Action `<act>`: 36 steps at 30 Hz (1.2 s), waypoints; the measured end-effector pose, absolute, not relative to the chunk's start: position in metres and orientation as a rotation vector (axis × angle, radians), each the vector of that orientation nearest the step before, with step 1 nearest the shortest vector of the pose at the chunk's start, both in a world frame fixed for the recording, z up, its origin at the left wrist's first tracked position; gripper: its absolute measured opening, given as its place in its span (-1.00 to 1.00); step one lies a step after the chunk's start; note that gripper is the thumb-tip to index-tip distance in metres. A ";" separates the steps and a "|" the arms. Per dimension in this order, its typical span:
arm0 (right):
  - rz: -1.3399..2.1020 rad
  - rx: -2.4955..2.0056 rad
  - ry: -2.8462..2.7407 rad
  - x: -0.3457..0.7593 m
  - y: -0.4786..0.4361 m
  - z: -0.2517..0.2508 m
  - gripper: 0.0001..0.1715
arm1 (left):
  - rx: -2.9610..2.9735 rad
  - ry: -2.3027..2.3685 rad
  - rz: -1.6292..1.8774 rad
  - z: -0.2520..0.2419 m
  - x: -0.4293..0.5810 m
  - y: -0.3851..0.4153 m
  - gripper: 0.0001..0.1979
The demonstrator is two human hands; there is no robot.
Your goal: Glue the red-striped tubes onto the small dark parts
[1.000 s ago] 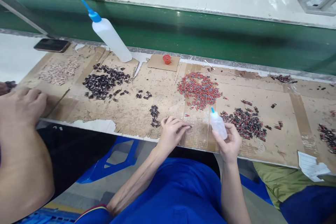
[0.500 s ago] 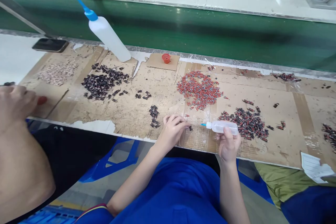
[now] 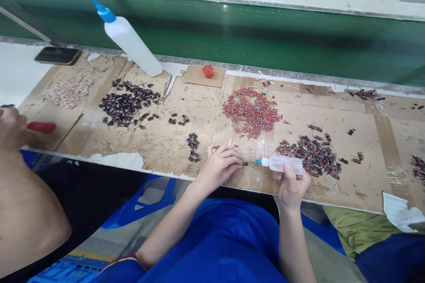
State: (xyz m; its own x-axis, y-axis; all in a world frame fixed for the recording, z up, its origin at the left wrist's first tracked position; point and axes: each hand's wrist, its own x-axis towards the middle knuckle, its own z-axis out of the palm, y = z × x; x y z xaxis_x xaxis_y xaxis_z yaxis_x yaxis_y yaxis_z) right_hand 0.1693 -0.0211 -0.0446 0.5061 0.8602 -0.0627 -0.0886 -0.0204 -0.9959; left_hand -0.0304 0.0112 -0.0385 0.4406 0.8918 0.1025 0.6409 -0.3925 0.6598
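My left hand pinches a small black part just above the cardboard. In my right hand lies a small clear squeeze bottle, held level, its thin blue nozzle pointing left at the black part with a gap between them. Beyond my hands lies a pile of small red parts. A heap of joined red and black parts is beside the bottle on the right. Left of my left hand sits a little cluster of black parts.
A tall white bottle with a blue nozzle stands behind a black heap. Nearby are a red cup, a wooden stick, a phone and pale pieces. A co-worker's hand is at far left, near a red object.
My right hand has drawn the bottle slightly to the right, widening the gap to the black part. The co-worker's hand has moved left, uncovering the red object.
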 end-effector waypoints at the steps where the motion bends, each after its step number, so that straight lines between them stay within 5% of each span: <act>1: 0.865 -1.402 -0.751 0.169 -0.022 -0.044 -0.69 | 2.128 1.273 0.613 -0.038 -0.031 0.010 -0.93; 8: 0.772 -1.499 -0.900 0.159 -0.023 -0.037 -0.70 | 2.052 1.325 0.633 -0.036 -0.028 0.007 -0.84; 36: 0.670 -1.574 -0.947 0.156 -0.023 -0.042 -0.66 | 1.984 1.465 0.736 -0.046 -0.021 0.002 -0.95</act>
State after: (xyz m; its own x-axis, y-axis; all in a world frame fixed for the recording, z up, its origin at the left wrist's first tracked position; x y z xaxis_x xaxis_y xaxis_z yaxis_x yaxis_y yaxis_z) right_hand 0.1560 -0.0227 -0.0420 0.5162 0.8537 0.0694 0.2185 -0.0530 -0.9744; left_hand -0.0205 0.0019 -0.0465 0.2520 0.9625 0.1001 0.6551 -0.2458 0.7144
